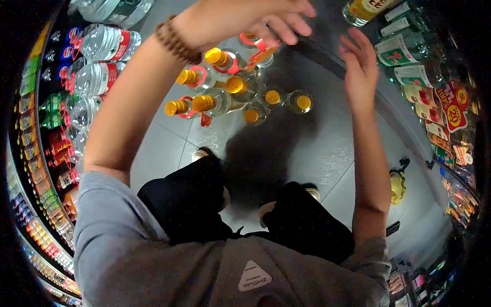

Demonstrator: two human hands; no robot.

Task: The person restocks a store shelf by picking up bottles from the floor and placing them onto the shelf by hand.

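My left hand (266, 23), with a brown bead bracelet (177, 41) at its wrist, reaches across at the top with its fingers apart and nothing visible in them. Below it, several clear bottles with yellow caps (235, 84) stand grouped on the floor, some with red rings around their necks. Two smaller yellow-capped bottles (300, 102) stand at the group's right edge. My right hand (361, 64) is raised on the right, fingers stretched up and empty. Just above its fingertips is a bottle of amber liquid (364, 11), cut off by the top edge; no contact shows.
Large water bottles (105, 79) and shelves of drinks line the left side. Green-labelled bottles (396, 51) and red price tags (455, 105) fill the right shelf. Grey floor tiles (327, 153) lie between. A yellow cloth-like item (397, 187) is on the floor at right.
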